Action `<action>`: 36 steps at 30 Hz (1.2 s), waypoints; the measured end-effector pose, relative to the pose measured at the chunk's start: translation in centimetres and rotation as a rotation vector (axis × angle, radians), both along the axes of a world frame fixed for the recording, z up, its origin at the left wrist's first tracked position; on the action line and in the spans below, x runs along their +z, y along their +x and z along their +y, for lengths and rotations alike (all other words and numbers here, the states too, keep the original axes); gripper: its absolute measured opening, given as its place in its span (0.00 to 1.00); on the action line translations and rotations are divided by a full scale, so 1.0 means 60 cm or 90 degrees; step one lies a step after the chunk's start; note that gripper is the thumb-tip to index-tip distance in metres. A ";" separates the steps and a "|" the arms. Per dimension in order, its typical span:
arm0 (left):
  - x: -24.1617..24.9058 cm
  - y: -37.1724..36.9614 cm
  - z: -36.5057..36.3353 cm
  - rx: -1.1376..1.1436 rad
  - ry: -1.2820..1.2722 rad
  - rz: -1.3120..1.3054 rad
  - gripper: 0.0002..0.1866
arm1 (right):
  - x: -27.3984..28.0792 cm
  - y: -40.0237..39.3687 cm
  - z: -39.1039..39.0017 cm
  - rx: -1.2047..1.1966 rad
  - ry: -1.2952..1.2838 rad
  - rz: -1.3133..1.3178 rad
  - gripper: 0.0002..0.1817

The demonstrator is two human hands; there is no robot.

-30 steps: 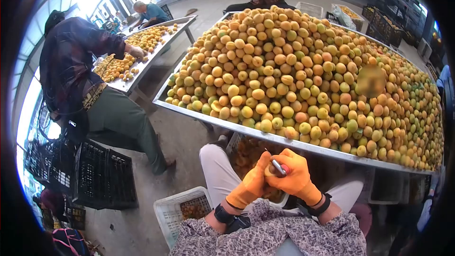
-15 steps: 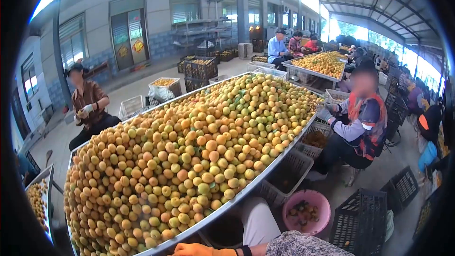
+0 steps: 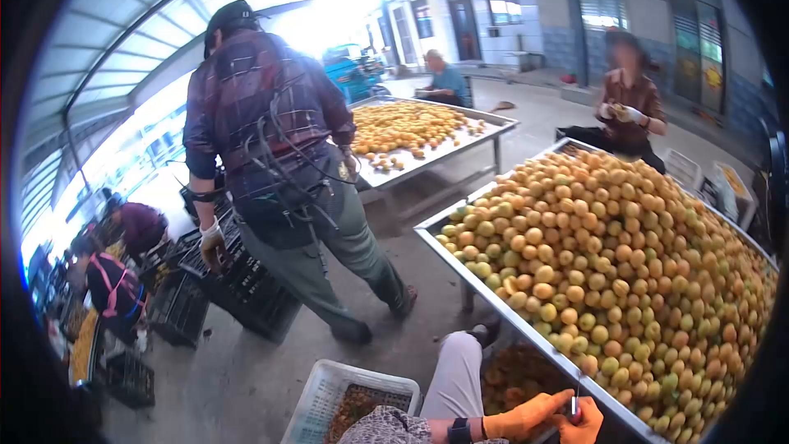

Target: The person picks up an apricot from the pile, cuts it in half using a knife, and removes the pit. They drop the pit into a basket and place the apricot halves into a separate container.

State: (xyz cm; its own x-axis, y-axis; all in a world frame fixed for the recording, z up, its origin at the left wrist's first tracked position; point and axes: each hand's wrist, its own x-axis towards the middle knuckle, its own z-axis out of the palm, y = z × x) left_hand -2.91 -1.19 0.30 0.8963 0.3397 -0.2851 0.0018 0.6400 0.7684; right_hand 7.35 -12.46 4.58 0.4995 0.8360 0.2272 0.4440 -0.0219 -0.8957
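In the head view, my left hand, in an orange glove with a dark watch at the wrist, reaches in from the lower left. Its fingers are pressed together, and whatever they hold is hidden. Close beside it, my right hand, also gloved in orange, is closed around a small knife-like tool with a red part and a thin upright end. Both hands are at the near metal edge of a table heaped with apricots. Below that edge, a container of dark fruit scraps is partly covered by my hands.
A white crate with scraps stands by my knee. A person in a plaid shirt stands at left near black crates. A worker in brown sits across the table. Another apricot table is behind.
My view has swung far to the left. Both gloved hands now show together at the table edge, with a tool in the right; before, only one glove showed at the bottom.
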 end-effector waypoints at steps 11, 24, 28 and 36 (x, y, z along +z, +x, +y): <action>0.023 -0.025 0.045 -0.095 -0.064 0.189 0.15 | -0.095 0.046 -0.010 -0.135 0.083 0.005 0.12; 0.033 -0.022 0.121 0.063 -0.045 0.065 0.13 | -0.068 0.082 -0.174 -0.454 0.081 0.357 0.14; -0.027 0.014 0.077 -0.066 -0.059 0.124 0.11 | -0.062 0.086 -0.200 -0.520 0.099 0.330 0.13; -0.100 0.065 0.031 -0.161 -0.116 0.127 0.08 | -0.039 0.074 -0.208 -0.546 0.200 0.340 0.15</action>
State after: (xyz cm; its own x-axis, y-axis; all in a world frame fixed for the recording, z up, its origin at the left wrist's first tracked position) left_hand 0.99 0.65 -5.70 0.8659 0.0417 -0.4984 0.3160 0.7268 0.6098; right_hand 11.81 -24.93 2.25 0.9939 0.0973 -0.0518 -0.0638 0.1250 -0.9901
